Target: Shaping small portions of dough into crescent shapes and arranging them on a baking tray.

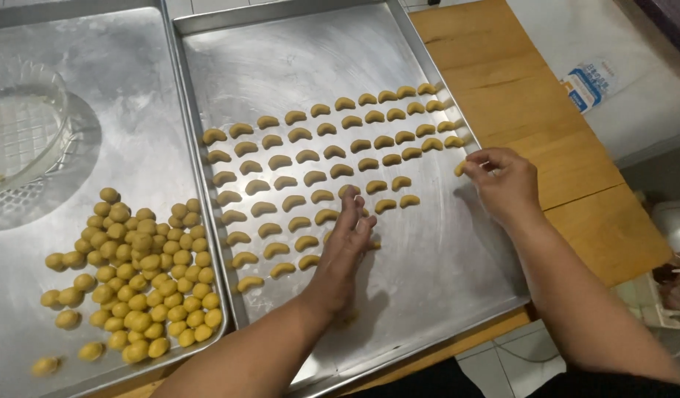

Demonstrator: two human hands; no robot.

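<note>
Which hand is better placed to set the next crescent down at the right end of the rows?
The right hand, probably: it pinches a yellow crescent-shaped dough piece beside the rows' right end on the large metal baking tray. The left hand lies lower, mid-tray.

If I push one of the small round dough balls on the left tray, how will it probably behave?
A dough ball would likely roll easily, being round on the smooth metal left tray. It probably dents if pinched, since similar pieces have been shaped into crescents. It looks light.
</note>
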